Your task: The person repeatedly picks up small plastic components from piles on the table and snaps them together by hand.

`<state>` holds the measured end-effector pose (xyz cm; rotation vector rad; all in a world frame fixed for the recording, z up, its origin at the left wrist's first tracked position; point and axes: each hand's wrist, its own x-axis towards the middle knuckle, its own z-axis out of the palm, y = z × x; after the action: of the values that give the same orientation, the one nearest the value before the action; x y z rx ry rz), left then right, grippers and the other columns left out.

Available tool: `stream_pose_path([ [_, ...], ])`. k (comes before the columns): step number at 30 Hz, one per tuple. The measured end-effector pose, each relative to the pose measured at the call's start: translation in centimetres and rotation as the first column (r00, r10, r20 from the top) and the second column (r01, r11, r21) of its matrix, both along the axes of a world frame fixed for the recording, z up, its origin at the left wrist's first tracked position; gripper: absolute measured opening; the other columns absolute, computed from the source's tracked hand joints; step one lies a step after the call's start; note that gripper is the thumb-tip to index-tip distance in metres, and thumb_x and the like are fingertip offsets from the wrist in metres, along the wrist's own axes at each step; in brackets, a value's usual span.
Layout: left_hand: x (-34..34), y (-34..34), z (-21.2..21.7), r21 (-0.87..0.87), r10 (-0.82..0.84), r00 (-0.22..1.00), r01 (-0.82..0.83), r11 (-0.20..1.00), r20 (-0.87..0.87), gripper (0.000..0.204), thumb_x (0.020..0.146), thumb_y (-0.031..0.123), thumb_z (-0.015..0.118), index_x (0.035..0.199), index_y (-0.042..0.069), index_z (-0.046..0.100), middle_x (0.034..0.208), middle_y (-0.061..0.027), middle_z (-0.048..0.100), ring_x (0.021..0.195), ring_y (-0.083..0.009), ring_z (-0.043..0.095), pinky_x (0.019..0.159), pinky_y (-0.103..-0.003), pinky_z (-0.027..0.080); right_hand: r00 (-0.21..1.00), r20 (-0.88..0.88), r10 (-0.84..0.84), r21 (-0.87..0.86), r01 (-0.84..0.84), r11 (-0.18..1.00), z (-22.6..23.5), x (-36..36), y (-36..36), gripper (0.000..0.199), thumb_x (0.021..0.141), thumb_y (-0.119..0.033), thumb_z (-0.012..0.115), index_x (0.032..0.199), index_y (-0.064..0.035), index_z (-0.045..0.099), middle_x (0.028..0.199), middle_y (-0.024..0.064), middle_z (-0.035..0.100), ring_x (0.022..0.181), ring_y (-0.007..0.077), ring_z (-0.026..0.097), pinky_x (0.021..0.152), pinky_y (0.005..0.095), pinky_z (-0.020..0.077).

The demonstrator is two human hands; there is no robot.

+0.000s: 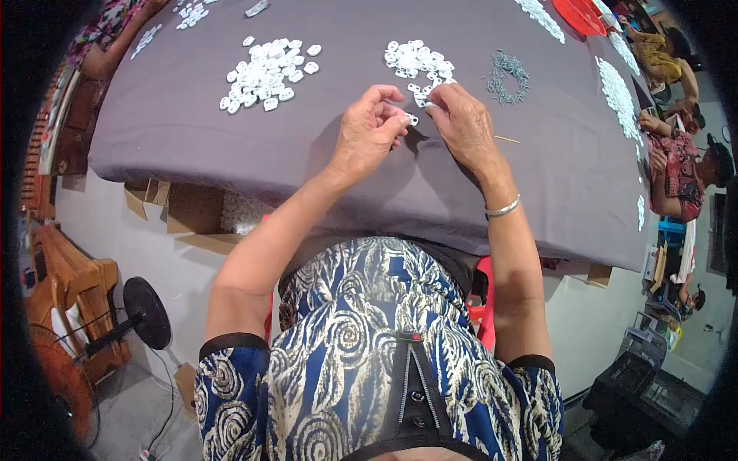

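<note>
My left hand (pixel 369 129) is over the near part of the grey-covered table, pinching a small white plastic piece (pixel 413 120) with a hole between thumb and fingertips. Just to its right, my right hand (pixel 464 123) has thumb and index finger pressed together beside a few white pieces. What lies between those fingertips, if anything, is too small to make out. A loose heap of white pieces with holes (pixel 413 58) sits beyond both hands. Close to the right wrist, partly covered by it, lies a thin yellowish stick (pixel 507 140).
A larger heap of white plastic pieces (pixel 265 75) lies left. Small dark grey screw-like parts (pixel 506 78) form a ring at right. At the far right are a red tray (pixel 578 17), more white pieces (pixel 617 96) and seated people. Cardboard boxes (pixel 194 207) stand under the table.
</note>
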<state>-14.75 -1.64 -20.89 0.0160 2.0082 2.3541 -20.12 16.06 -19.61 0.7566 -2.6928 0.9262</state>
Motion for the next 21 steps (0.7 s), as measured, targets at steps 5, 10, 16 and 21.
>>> stream_pose_path([
  [5, 0.1, 0.6, 0.3, -0.011, 0.002, 1.0, -0.002, 1.0, -0.004, 0.024, 0.086, 0.004, 0.059, 0.109, 0.004, 0.051, 0.08, -0.0015, 0.058, 0.068, -0.0067, 0.057, 0.058, -0.022, 0.049, 0.946, 0.325, -0.001, -0.339, 0.118, 0.933, -0.1, 0.3, 0.7, 0.011, 0.083, -0.008, 0.064, 0.091, -0.0016, 0.06, 0.074, 0.0053, 0.058, 0.066, 0.0127, 0.054, 0.062, 0.0275, 0.0445],
  [10, -0.1, 0.5, -0.2, -0.009, -0.099, 0.995, 0.099, 0.995, -0.033, 0.032, 0.089, 0.006, 0.06, 0.117, 0.005, 0.047, 0.085, -0.0009, 0.058, 0.073, -0.006, 0.056, 0.063, -0.019, 0.047, 0.839, 0.469, 0.276, -0.632, 0.1, 0.768, 0.7, 1.6, 0.0, 0.01, 0.087, -0.011, 0.064, 0.091, -0.0021, 0.062, 0.073, -0.0069, 0.052, 0.066, 0.0029, 0.045, 0.057, 0.0192, 0.0376],
  [16, -0.1, 0.4, -0.2, -0.033, -0.128, 0.99, 0.126, 0.991, -0.059, 0.037, 0.088, 0.003, 0.06, 0.121, 0.004, 0.044, 0.084, -0.0012, 0.058, 0.072, -0.0064, 0.056, 0.062, -0.02, 0.046, 0.789, 0.537, 0.3, -0.663, 0.174, 0.729, 0.4, 2.0, -0.1, 0.011, 0.088, -0.013, 0.064, 0.091, -0.0026, 0.064, 0.075, -0.0068, 0.053, 0.068, 0.0018, 0.045, 0.059, 0.0175, 0.0365],
  [21, 0.0, 0.4, -0.1, -0.034, -0.122, 0.991, 0.12, 0.992, -0.056, 0.037, 0.088, 0.003, 0.06, 0.121, 0.003, 0.043, 0.083, -0.0016, 0.058, 0.072, -0.0066, 0.056, 0.062, -0.02, 0.046, 0.778, 0.54, 0.322, -0.674, 0.171, 0.718, 0.1, 2.0, 0.0, 0.013, 0.088, -0.015, 0.065, 0.092, -0.0022, 0.065, 0.077, -0.0065, 0.055, 0.068, 0.0018, 0.046, 0.059, 0.0174, 0.0371],
])
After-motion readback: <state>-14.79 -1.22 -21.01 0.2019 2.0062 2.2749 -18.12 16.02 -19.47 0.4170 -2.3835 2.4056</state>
